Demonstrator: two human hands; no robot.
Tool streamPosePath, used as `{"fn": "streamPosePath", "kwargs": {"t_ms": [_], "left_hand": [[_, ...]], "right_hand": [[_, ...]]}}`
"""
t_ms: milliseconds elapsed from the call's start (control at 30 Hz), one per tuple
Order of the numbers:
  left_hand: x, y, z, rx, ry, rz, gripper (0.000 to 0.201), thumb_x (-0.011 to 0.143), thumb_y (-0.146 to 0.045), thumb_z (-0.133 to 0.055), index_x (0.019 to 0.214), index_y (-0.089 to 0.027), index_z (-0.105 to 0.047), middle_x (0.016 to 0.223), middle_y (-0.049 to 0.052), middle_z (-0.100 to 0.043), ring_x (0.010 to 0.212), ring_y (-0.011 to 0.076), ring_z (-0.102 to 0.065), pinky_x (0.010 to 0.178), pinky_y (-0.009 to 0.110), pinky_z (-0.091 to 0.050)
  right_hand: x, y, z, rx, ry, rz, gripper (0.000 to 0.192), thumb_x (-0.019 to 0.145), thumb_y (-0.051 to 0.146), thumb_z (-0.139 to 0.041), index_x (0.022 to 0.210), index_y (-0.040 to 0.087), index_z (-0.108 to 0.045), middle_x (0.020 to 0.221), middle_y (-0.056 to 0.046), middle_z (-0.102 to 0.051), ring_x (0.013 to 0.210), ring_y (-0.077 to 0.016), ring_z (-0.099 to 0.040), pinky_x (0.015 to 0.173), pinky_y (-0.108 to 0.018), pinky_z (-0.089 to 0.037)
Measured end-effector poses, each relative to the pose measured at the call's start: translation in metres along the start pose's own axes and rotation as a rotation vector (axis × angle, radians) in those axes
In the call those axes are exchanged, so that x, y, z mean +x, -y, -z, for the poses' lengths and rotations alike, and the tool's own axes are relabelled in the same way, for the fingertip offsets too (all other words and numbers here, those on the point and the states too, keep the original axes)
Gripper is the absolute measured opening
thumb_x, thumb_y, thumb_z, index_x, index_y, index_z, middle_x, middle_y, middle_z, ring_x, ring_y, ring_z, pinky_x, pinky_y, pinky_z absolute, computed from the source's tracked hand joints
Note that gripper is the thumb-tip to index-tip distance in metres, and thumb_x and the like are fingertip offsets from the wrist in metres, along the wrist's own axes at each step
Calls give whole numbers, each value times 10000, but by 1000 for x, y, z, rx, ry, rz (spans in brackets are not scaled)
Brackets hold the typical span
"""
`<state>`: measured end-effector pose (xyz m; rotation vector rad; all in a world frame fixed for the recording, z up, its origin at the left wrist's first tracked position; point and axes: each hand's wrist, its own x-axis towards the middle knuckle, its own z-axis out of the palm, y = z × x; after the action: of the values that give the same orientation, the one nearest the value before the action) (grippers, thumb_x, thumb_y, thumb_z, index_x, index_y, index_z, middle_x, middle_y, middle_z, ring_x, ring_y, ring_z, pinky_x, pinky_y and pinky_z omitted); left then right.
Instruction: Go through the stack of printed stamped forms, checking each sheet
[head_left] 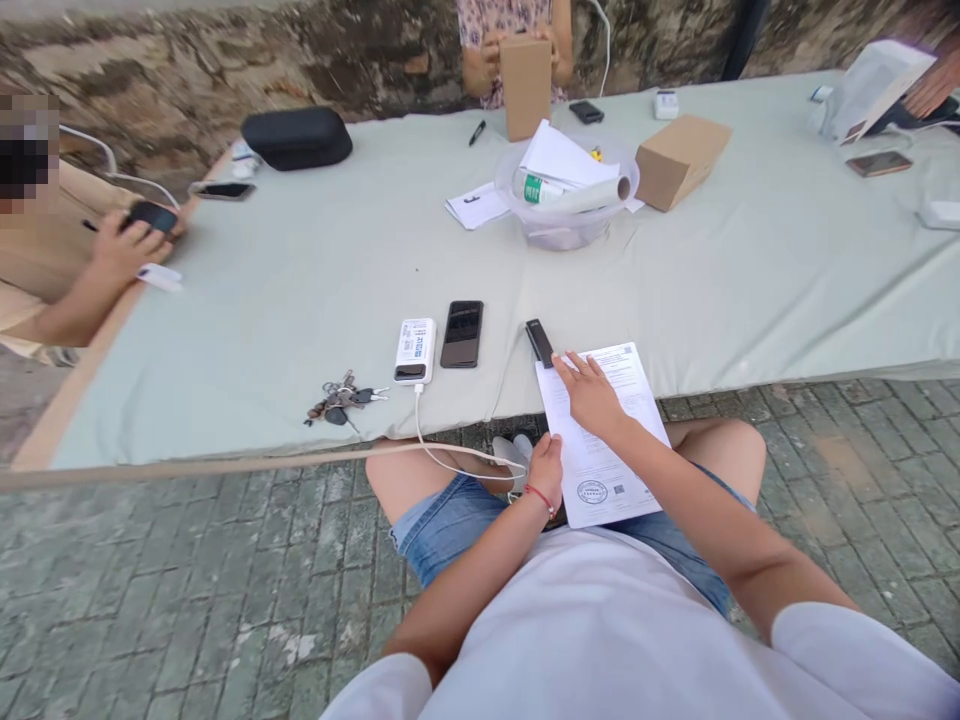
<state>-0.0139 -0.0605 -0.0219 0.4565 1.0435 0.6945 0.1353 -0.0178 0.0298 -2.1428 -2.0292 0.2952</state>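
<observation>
A printed paper (619, 440) with a round stamp reaches from the table edge down over my lap. My left hand (546, 472), with a red string at its wrist, is closed on the paper's left edge; its fingers are partly hidden under the sheet. My right hand (589, 393) lies over the upper part of the paper with fingers stretched out. Its fingertips are close to the near end of a black stapler-like object (538, 343) at the paper's upper left corner. Whether they touch it I cannot tell.
To the left lie a phone (462, 334), a white power bank (415, 350) with a cable, and keys (345, 400). A plastic basin (566, 232), a carton (682, 160) and a black case (297, 138) stand farther back. Other people sit around the table (300, 260).
</observation>
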Motion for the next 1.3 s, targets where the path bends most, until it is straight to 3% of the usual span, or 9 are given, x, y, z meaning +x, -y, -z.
{"fn": "streamPosePath", "kwargs": {"t_ms": [100,200,400,567,833,933,1133,1300], "left_hand": [[-2,1,-2,11,4,1,296,766,-410,-829,913,-182,-710,986,91,-775,1080,282,-704,1061,443,-487],[-2,2,-4,24,-25,-6,290,769,-420,-816,878,-179,-696,951,80,-768,1035,264,-702,1015,410,-500],[-5,3,-7,5,53,-32,340,757,-493,-812,859,-201,-669,831,28,-712,908,239,-705,933,395,-537],[-7,-2,-1,31,62,-34,332,784,-495,-796,883,-197,-691,925,70,-735,927,251,-700,937,397,-532],[-7,-9,8,147,77,-56,328,830,-528,-743,852,-205,-685,916,74,-754,917,259,-701,878,372,-539],[-6,-9,7,137,84,-49,331,827,-536,-740,861,-211,-684,916,71,-753,903,255,-701,868,371,-543],[-3,-7,6,189,63,-94,300,822,-507,-739,818,-215,-670,872,58,-728,853,236,-672,859,366,-540],[2,-6,1,236,2,-122,245,853,-423,-697,751,-214,-620,754,13,-678,769,201,-635,842,350,-528]], "right_hand": [[-3,2,4,-66,-53,-69,743,884,-6,-386,1606,168,-391,1629,-123,-466,1606,-347,-214,1273,-622,-202],[-1,7,12,-85,-67,-49,697,888,2,-390,1565,156,-456,1681,-132,-377,1611,-352,-189,1267,-638,-202],[6,18,21,-94,3,20,621,925,24,-321,1525,42,-483,1622,-184,-455,1596,-303,-265,1298,-593,-177],[10,16,30,-116,32,52,606,940,37,-292,1501,60,-521,1592,-175,-499,1581,-292,-310,1294,-614,-178],[20,18,34,-172,114,100,580,949,66,-320,1481,30,-547,1551,-194,-543,1541,-292,-392,1319,-541,-172],[20,17,32,-196,112,129,582,952,68,-324,1491,40,-540,1543,-179,-558,1546,-272,-384,1321,-512,-194],[22,24,26,-243,155,119,551,929,47,-372,1435,-78,-552,1539,-252,-534,1573,-268,-328,1331,-399,-195],[22,32,24,-293,158,108,513,939,39,-382,1395,-67,-591,1543,-252,-530,1578,-258,-317,1311,-364,-238]]}}
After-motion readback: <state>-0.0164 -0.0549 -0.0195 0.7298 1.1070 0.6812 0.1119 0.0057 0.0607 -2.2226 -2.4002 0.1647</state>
